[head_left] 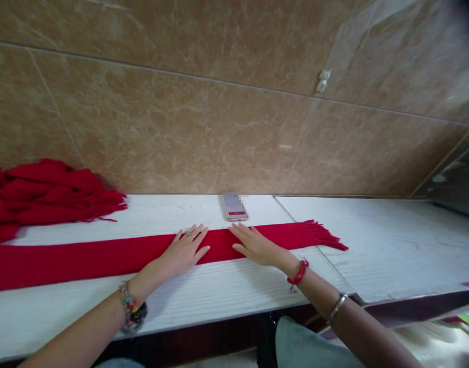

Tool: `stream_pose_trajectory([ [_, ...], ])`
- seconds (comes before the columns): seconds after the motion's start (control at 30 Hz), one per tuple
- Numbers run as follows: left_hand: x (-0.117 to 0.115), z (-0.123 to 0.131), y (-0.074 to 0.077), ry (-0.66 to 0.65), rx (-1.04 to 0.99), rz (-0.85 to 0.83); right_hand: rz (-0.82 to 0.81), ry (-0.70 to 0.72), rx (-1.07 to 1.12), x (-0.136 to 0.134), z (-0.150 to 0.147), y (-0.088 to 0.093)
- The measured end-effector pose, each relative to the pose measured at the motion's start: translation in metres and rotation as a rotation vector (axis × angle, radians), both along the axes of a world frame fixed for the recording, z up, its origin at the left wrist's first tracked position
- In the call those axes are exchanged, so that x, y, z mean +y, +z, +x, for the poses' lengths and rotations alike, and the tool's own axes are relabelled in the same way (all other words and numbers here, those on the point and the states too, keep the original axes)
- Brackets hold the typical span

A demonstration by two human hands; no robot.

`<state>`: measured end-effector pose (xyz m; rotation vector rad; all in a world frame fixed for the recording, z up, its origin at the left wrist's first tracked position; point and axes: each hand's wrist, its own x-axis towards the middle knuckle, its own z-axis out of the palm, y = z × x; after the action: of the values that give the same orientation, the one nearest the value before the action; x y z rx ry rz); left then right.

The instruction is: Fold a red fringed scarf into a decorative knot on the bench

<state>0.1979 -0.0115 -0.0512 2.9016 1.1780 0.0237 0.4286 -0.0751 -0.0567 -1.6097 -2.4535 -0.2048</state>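
Observation:
A long red scarf (115, 255) lies flat across the white tabletop, its fringed end to the right and its other end running out of view at the left. My left hand (185, 251) rests palm down on the middle of the scarf, fingers stretched out. To its right, my right hand (254, 245) also lies flat on the cloth, fingers extended. A short stretch of scarf shows between the two hands. Neither hand grips the fabric.
A smartphone (235, 207) with its screen lit lies behind the scarf, near the wall. At the back left sits a crumpled heap of red fringed cloth (54, 197). A brown tiled wall (204, 128) closes off the back of the white table (403, 250), whose front edge is near my legs.

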Motion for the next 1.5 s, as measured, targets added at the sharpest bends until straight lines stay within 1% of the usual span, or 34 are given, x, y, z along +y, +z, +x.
stream_pose_trajectory([
  [0.07,-0.001,-0.009,-0.004,-0.027,-0.007,-0.002,0.022,0.043,-0.074,0.001,-0.018,-0.009],
  [0.13,0.0,-0.018,-0.006,-0.037,-0.005,-0.012,0.055,0.066,-0.132,0.001,-0.018,-0.015],
  [0.2,0.002,-0.029,-0.003,-0.029,0.021,-0.046,0.08,0.069,-0.17,-0.001,-0.005,-0.018],
  [0.27,0.004,-0.042,0.002,0.012,0.06,-0.088,0.087,0.068,-0.22,-0.004,0.014,-0.02],
  [0.37,0.003,-0.061,0.012,0.132,0.114,-0.146,0.041,0.093,-0.327,-0.006,0.038,-0.02],
  [0.43,-0.002,-0.07,0.018,0.212,0.149,-0.189,0.003,0.066,-0.354,-0.004,0.043,-0.016],
  [0.5,-0.007,-0.074,0.023,0.264,0.18,-0.23,0.001,0.022,-0.302,-0.001,0.031,-0.01],
  [0.57,-0.01,-0.071,0.026,0.282,0.191,-0.246,0.029,0.002,-0.193,0.004,0.005,-0.003],
  [0.63,-0.012,-0.064,0.027,0.269,0.181,-0.232,0.04,0.029,-0.087,0.008,-0.028,0.003],
  [0.73,-0.013,-0.051,0.024,0.205,0.145,-0.193,-0.009,0.087,-0.042,0.012,-0.067,0.004],
  [0.8,-0.013,-0.045,0.02,0.163,0.118,-0.173,-0.02,0.119,-0.065,0.013,-0.077,0.0],
  [0.87,-0.013,-0.043,0.016,0.148,0.107,-0.176,0.004,0.137,-0.104,0.014,-0.074,-0.006],
  [0.93,-0.012,-0.044,0.012,0.149,0.113,-0.202,0.044,0.125,-0.139,0.012,-0.058,-0.012],
  [1.0,-0.012,-0.046,0.011,0.152,0.125,-0.229,0.08,0.095,-0.184,0.008,-0.032,-0.018],
  [1.07,-0.012,-0.047,0.013,0.16,0.137,-0.243,0.095,0.063,-0.257,0.002,0.003,-0.022],
  [1.13,-0.012,-0.045,0.016,0.173,0.153,-0.251,0.088,0.024,-0.346,-0.007,0.043,-0.027],
  [1.17,-0.011,-0.044,0.017,0.18,0.168,-0.257,0.08,-0.009,-0.378,-0.011,0.065,-0.029],
  [1.27,-0.009,-0.038,0.023,0.2,0.237,-0.271,0.034,-0.166,-0.419,-0.026,0.126,-0.037],
  [1.33,-0.006,-0.033,0.027,0.192,0.29,-0.257,-0.019,-0.27,-0.436,-0.034,0.158,-0.04],
  [1.4,-0.004,-0.024,0.032,0.168,0.322,-0.234,-0.061,-0.373,-0.432,-0.04,0.178,-0.04],
  [1.43,-0.004,-0.018,0.035,0.154,0.326,-0.224,-0.069,-0.427,-0.414,-0.042,0.183,-0.039],
  [1.5,-0.006,-0.001,0.041,0.125,0.306,-0.209,-0.062,-0.494,-0.35,-0.042,0.183,-0.032],
])
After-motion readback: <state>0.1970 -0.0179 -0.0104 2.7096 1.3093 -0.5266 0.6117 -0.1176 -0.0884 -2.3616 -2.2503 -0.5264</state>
